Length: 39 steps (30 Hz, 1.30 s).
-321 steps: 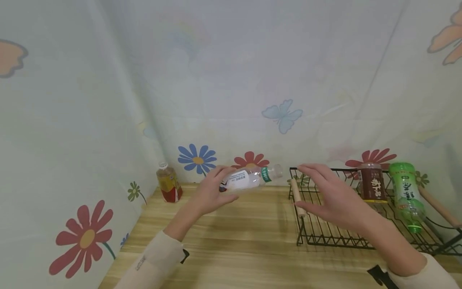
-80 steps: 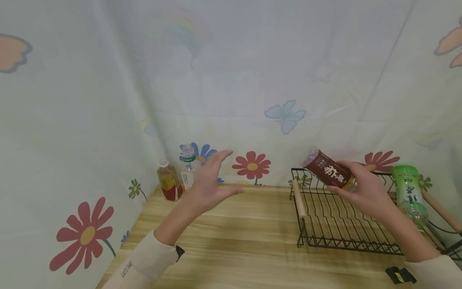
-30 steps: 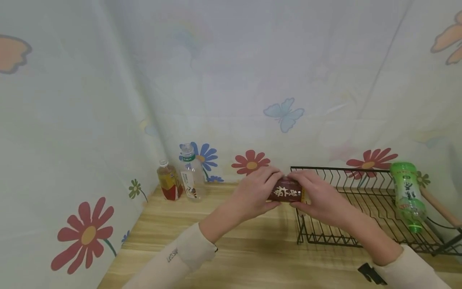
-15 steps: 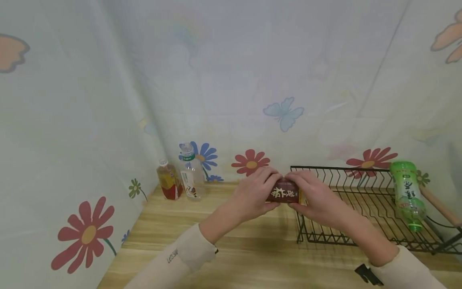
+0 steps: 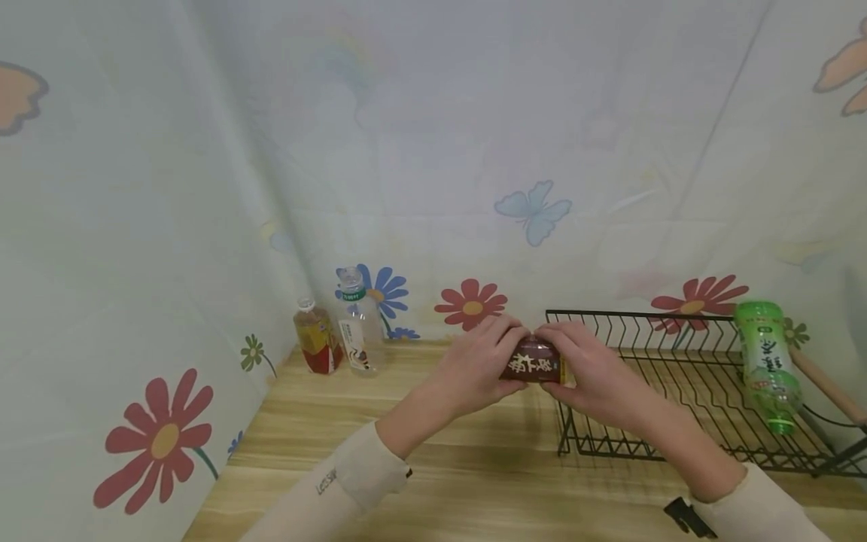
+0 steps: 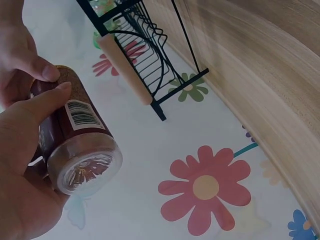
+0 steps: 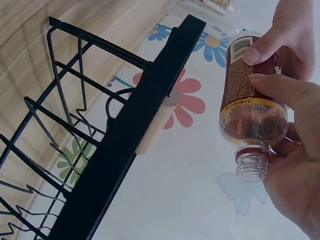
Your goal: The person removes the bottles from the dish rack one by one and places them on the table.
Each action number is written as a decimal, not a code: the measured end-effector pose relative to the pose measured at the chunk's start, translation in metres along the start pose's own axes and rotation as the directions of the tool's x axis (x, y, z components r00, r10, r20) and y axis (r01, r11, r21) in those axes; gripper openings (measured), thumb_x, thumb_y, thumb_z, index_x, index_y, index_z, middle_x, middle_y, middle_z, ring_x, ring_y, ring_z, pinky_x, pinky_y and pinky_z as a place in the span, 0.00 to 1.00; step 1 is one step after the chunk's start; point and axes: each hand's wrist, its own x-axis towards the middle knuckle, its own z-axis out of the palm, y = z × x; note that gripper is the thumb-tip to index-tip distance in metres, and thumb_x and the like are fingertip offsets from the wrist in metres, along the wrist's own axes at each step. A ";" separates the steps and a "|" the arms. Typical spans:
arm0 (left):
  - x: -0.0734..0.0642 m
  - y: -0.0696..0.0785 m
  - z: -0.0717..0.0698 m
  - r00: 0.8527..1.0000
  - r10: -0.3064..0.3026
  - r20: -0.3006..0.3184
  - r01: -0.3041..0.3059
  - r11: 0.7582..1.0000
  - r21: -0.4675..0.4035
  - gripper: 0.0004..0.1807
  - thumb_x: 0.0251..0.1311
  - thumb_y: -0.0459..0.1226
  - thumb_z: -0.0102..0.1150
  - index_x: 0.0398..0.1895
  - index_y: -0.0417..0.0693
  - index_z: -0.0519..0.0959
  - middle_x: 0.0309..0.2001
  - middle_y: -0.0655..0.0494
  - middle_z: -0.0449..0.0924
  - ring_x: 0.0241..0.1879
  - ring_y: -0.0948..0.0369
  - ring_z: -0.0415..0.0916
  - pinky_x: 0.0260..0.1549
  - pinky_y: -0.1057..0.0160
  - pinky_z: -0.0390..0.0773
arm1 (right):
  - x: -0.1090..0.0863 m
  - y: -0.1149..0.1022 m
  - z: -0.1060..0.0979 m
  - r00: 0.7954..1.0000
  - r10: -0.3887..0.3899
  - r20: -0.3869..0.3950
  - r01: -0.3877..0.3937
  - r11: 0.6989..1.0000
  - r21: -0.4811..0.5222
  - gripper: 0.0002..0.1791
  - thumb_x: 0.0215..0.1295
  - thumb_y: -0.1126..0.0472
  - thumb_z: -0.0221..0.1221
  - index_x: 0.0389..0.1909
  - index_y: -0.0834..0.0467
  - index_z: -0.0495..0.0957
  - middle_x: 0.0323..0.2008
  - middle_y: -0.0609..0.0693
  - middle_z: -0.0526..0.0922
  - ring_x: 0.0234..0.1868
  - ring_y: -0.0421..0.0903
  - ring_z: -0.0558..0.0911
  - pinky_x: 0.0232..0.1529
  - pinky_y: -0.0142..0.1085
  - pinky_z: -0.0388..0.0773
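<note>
Both hands hold a plastic bottle with a dark red label sideways above the table, left of the rack. My left hand grips the base end, its thumb on the label in the left wrist view. Toward the neck, my right hand grips the other end. The bare threaded neck shows without a cap in the right wrist view. Fingers hide much of the bottle in the head view. At the back left stand a yellow-and-red labelled bottle and a clear bottle with a white label, side by side.
A black wire rack with wooden handles stands on the right of the wooden table. In it a green bottle leans with its capped end toward me. A flower-printed sheet hangs behind and at the left.
The clear bottle, earlier in my left hand, now stands at the back left. My right hand has brought the dark red bottle from the rack leftward, and my left hand has gripped it too.
</note>
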 end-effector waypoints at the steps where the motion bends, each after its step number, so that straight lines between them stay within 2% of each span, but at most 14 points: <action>1: 0.000 0.000 0.001 1.000 -0.005 0.002 0.005 1.000 -0.001 0.41 0.56 0.55 0.80 0.67 0.46 0.74 0.61 0.55 0.75 0.61 0.58 0.73 0.63 0.63 0.78 | 0.000 0.000 0.000 1.000 0.005 0.004 -0.005 1.000 0.004 0.41 0.51 0.65 0.82 0.66 0.65 0.74 0.62 0.59 0.77 0.63 0.56 0.77 0.59 0.53 0.82; 12: 0.000 0.001 0.007 0.999 -0.046 0.002 0.046 0.999 0.026 0.41 0.55 0.54 0.81 0.66 0.46 0.75 0.60 0.54 0.75 0.60 0.58 0.74 0.64 0.63 0.77 | 0.005 -0.001 0.005 1.000 -0.026 -0.014 0.026 1.000 -0.018 0.40 0.49 0.66 0.83 0.63 0.66 0.75 0.61 0.59 0.78 0.61 0.56 0.77 0.58 0.52 0.83; 18: -0.002 0.000 0.007 0.999 -0.052 -0.003 0.052 0.999 0.010 0.40 0.55 0.54 0.81 0.65 0.46 0.75 0.60 0.54 0.75 0.59 0.58 0.75 0.63 0.62 0.77 | 0.005 -0.002 0.005 0.998 -0.057 -0.037 0.056 0.998 -0.023 0.41 0.49 0.65 0.83 0.63 0.67 0.74 0.61 0.60 0.77 0.61 0.57 0.77 0.56 0.52 0.83; 23: -0.006 -0.004 0.010 0.998 -0.057 -0.021 0.056 0.997 -0.048 0.39 0.56 0.51 0.81 0.65 0.45 0.75 0.60 0.53 0.75 0.60 0.57 0.75 0.62 0.61 0.79 | 0.006 -0.005 0.002 0.999 -0.030 -0.028 0.029 0.999 -0.030 0.45 0.50 0.61 0.83 0.67 0.67 0.72 0.64 0.62 0.76 0.64 0.59 0.75 0.60 0.54 0.82; 31: -0.018 -0.020 0.013 0.988 -0.152 -0.011 0.150 0.984 -0.100 0.42 0.56 0.51 0.81 0.69 0.45 0.72 0.64 0.51 0.73 0.62 0.55 0.74 0.62 0.57 0.80 | 0.004 -0.012 -0.015 0.998 0.041 -0.045 -0.042 0.999 -0.027 0.46 0.55 0.58 0.81 0.72 0.65 0.70 0.68 0.60 0.73 0.67 0.59 0.75 0.61 0.56 0.81; 39: -0.032 -0.042 0.021 0.959 -0.285 -0.001 0.278 0.936 -0.214 0.42 0.58 0.47 0.81 0.71 0.45 0.70 0.65 0.51 0.71 0.65 0.54 0.71 0.61 0.54 0.81 | 0.000 -0.009 -0.034 0.992 0.086 -0.088 -0.088 0.996 -0.015 0.49 0.54 0.60 0.82 0.75 0.61 0.68 0.70 0.59 0.72 0.69 0.60 0.73 0.61 0.59 0.79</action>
